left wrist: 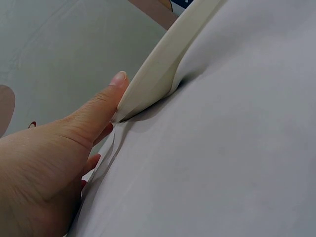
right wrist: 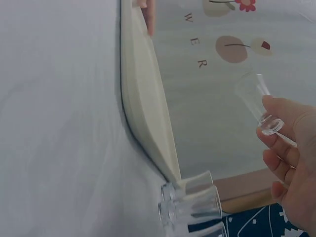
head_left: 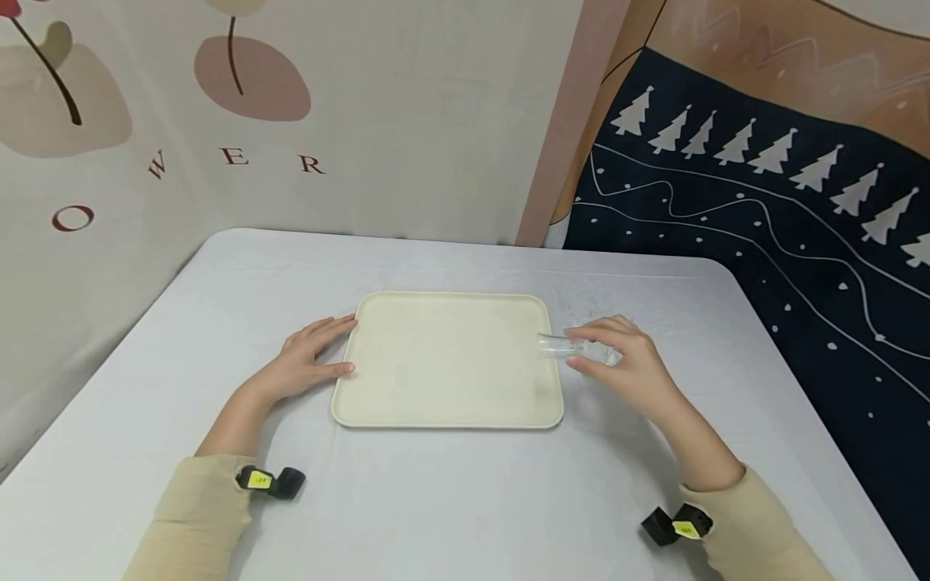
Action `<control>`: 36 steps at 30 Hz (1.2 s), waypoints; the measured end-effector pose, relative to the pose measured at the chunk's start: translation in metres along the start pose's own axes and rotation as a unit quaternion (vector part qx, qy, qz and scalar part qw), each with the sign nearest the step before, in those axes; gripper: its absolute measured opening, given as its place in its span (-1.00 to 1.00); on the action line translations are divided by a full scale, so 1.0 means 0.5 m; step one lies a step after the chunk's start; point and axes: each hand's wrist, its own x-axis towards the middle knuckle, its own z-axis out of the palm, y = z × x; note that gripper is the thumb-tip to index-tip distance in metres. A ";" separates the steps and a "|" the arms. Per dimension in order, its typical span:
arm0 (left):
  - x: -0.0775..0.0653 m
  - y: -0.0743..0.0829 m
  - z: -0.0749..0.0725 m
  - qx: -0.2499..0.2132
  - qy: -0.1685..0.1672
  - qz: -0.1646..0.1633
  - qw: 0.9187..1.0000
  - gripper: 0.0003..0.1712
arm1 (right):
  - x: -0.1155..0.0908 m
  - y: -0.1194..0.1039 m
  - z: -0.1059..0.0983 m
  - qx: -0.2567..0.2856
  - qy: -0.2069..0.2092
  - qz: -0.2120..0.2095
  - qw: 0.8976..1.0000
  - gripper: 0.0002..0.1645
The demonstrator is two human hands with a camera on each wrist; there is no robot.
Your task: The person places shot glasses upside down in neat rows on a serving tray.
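Observation:
A cream rectangular tray (head_left: 450, 363) lies on the white table. At its left edge is my left hand (head_left: 308, 359), with thumb and fingers extended against the rim. The left wrist view shows that thumb along the tray's side (left wrist: 155, 81). My right hand (head_left: 628, 359) is beside the tray's right edge, pinching a small clear shot glass (right wrist: 254, 96) near its thick base between thumb and fingers. In the head view the glass (head_left: 555, 345) lies sideways, its mouth over the tray's right rim. Several more clear glasses (right wrist: 195, 202) stand by the tray's end in the right wrist view.
A white cloth covers the table (head_left: 450, 500). Behind it hangs a pale wall cloth (head_left: 407, 121) with printed letters, and a dark cloth with white trees (head_left: 690, 218) hangs at the right. Each sleeve carries a black wrist camera (head_left: 272, 482).

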 end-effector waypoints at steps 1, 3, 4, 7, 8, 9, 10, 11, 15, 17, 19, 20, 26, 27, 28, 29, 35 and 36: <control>0.000 -0.001 0.000 0.001 0.000 0.001 1.000 -0.08 | 0.003 -0.002 0.004 0.003 0.000 -0.001 1.000 -0.59; 0.001 -0.001 0.001 0.002 0.000 0.002 1.000 -0.08 | 0.008 -0.008 0.012 0.015 -0.001 -0.004 1.000 -0.60; 0.001 -0.001 0.001 0.002 0.000 0.002 1.000 -0.08 | 0.010 -0.010 0.016 0.021 -0.002 -0.005 1.000 -0.60; 0.001 0.000 0.003 0.002 0.000 0.001 1.000 -0.08 | 0.018 -0.017 0.029 0.036 -0.003 -0.010 0.999 -0.61; 0.000 0.000 0.003 0.002 0.000 0.000 1.000 -0.08 | 0.021 -0.018 0.034 0.042 -0.003 -0.011 0.999 -0.61; 0.000 0.001 0.003 0.001 0.000 -0.001 1.000 -0.08 | 0.023 -0.021 0.038 0.048 -0.002 -0.011 0.999 -0.61; 0.000 0.002 0.003 0.001 0.000 -0.002 1.000 -0.08 | 0.026 -0.023 0.043 0.053 -0.002 -0.011 0.999 -0.61; 0.000 0.002 0.004 0.002 0.000 -0.004 1.000 -0.07 | 0.028 -0.025 0.047 0.058 -0.002 -0.011 0.998 -0.61; -0.001 0.003 0.004 0.003 0.000 -0.009 1.000 -0.07 | 0.039 -0.035 0.067 0.082 0.001 -0.010 0.997 -0.60; -0.001 0.003 0.004 0.002 0.000 -0.010 1.000 -0.07 | 0.045 -0.037 0.078 0.091 0.001 -0.009 0.996 -0.61; -0.001 0.003 0.003 0.002 0.000 -0.010 1.000 -0.07 | 0.050 -0.038 0.091 0.100 0.002 -0.009 0.995 -0.62; -0.001 0.003 0.003 0.002 0.000 -0.010 1.000 -0.07 | 0.052 -0.038 0.098 0.104 0.001 -0.008 0.995 -0.62; -0.001 0.003 0.003 0.003 0.002 -0.014 1.000 -0.06 | 0.068 -0.049 0.137 0.124 0.006 -0.011 0.992 -0.62; -0.001 0.003 0.003 0.004 0.002 -0.013 1.000 -0.06 | 0.070 -0.051 0.143 0.127 0.008 -0.010 0.992 -0.62; -0.001 0.003 0.003 0.006 0.002 -0.011 1.000 -0.06 | 0.073 -0.054 0.149 0.130 0.009 -0.009 0.991 -0.61; -0.001 0.003 0.002 0.007 0.003 -0.010 1.000 -0.06 | 0.076 -0.056 0.156 0.132 0.010 -0.005 0.991 -0.61; 0.000 0.001 0.001 0.004 0.003 -0.009 1.000 -0.06 | 0.096 -0.069 0.194 0.143 0.016 0.011 0.989 -0.63; 0.000 0.002 0.001 0.003 0.003 -0.008 1.000 -0.06 | 0.099 -0.071 0.200 0.144 0.018 0.013 0.989 -0.63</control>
